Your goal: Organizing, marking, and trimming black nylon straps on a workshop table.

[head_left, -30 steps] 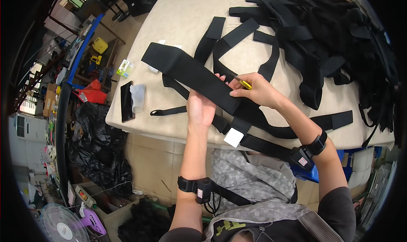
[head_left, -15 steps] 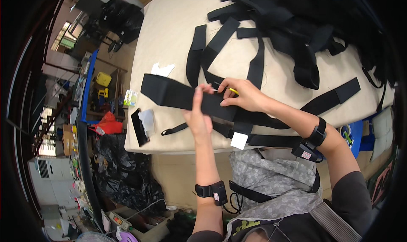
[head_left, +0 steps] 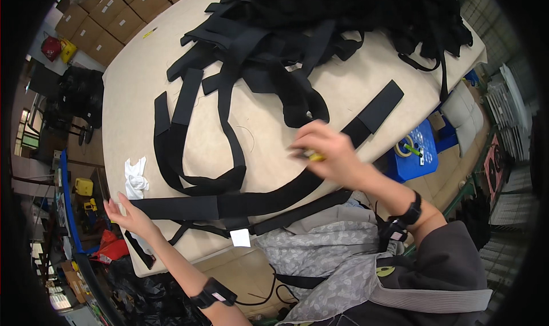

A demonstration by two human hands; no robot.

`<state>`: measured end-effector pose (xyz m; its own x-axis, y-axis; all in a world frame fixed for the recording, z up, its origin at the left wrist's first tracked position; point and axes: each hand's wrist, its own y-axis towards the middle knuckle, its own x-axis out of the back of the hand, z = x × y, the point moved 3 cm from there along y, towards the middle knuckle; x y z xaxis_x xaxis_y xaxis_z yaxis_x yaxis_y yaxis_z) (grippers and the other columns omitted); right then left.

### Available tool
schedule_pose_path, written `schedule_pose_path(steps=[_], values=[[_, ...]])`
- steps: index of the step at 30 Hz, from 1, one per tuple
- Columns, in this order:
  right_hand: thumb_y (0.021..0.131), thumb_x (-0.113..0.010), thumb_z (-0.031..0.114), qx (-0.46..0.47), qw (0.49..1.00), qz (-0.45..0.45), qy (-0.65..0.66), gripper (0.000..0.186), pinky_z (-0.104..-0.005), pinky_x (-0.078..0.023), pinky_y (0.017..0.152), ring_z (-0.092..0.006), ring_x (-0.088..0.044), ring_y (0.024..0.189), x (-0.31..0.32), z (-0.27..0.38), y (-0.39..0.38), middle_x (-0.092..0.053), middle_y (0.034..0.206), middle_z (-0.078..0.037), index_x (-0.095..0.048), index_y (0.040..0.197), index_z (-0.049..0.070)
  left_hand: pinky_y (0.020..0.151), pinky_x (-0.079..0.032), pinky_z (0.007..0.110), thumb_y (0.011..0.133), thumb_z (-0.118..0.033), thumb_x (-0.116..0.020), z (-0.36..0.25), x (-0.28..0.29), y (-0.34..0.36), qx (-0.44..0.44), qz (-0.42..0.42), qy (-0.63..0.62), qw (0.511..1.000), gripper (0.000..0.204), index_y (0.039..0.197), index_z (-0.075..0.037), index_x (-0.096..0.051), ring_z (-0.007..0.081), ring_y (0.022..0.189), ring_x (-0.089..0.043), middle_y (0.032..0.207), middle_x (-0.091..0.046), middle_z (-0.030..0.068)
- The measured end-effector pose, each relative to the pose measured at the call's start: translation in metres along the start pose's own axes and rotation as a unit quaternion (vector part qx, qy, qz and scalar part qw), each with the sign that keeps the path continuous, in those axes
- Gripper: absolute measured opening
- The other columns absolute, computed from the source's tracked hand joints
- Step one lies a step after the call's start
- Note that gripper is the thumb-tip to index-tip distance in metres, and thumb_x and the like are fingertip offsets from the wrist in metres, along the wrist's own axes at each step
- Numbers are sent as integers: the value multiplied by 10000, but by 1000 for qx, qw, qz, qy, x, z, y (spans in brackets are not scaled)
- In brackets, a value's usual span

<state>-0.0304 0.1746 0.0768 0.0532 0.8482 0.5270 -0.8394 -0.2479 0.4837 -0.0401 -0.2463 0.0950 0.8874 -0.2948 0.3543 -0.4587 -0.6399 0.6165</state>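
Observation:
A wide black elastic strap (head_left: 274, 203) lies along the near side of the table and curves up to the right. At its left end is my left hand (head_left: 134, 220), fingers stretched and apart, touching or just beside the strap's end. Above the strap's middle, my right hand (head_left: 331, 154) is closed around small yellow-handled thread snips (head_left: 313, 156), their tip smeared by motion. A white square label (head_left: 240, 238) hangs at the table's near edge, below the strap. More black straps (head_left: 231, 120) loop on the table beyond it.
A large heap of black straps (head_left: 343, 12) covers the far side of the table (head_left: 131, 114). A crumpled white scrap (head_left: 135, 177) lies near its left edge. On the right stands a blue stool (head_left: 420, 149) with tape and a green tool; cardboard boxes (head_left: 108, 17) are stacked far left.
My view has shifted to the right. My hands have moved apart: the left to the strap's left end, the right away with the snips. The strap, earlier raised between them, now lies flatter.

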Motion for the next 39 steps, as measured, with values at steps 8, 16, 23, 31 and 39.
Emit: schedule_pose_path(steps=[8, 16, 23, 31, 39], values=[[664, -762, 238, -109, 953, 48, -278, 520, -302, -518, 704, -221, -638, 818, 116, -87, -79, -502, 1287, -46, -593, 1146, 140, 889, -417, 349, 789, -107, -657, -213, -66, -215, -154, 588, -267, 748, 308, 1055, 28, -581, 309, 1016, -548, 1065, -590, 172], [667, -730, 56, -114, 983, -3, -141, 395, -264, -518, 636, -201, -653, 762, 114, -102, -90, -629, 1108, -69, -652, 1051, 109, 841, -443, 322, 768, -251, -692, -237, -182, -298, 2, 790, -127, 600, 483, 1098, 73, -553, 237, 910, -610, 974, -640, 145], [654, -700, 2, -69, 991, 2, -113, 373, -272, -508, 606, -196, -657, 774, 132, -73, -83, -643, 1077, -69, -666, 1014, 95, 780, -466, 230, 794, -76, -660, -239, -169, -312, 298, 814, -359, 346, 327, 1101, -9, -572, 114, 832, -611, 992, -645, 65], [711, -616, -28, -103, 968, -200, -106, 167, -264, -465, 568, -138, -612, 644, 132, -71, -88, -657, 784, -67, -642, 872, 9, 721, -490, 230, 834, -83, -631, -256, -145, -314, 242, 812, -363, 387, 301, 1110, 15, -562, 93, 777, -611, 929, -642, 36], [902, -566, 254, -245, 717, -611, 229, 249, -214, -232, 387, -33, -320, 403, 333, -199, -146, -425, 530, 59, -508, 701, 120, 666, -470, 214, 846, -84, -622, -231, -125, -320, 166, 849, -269, 423, 166, 967, 26, -592, 75, 734, -585, 835, -643, 40]])
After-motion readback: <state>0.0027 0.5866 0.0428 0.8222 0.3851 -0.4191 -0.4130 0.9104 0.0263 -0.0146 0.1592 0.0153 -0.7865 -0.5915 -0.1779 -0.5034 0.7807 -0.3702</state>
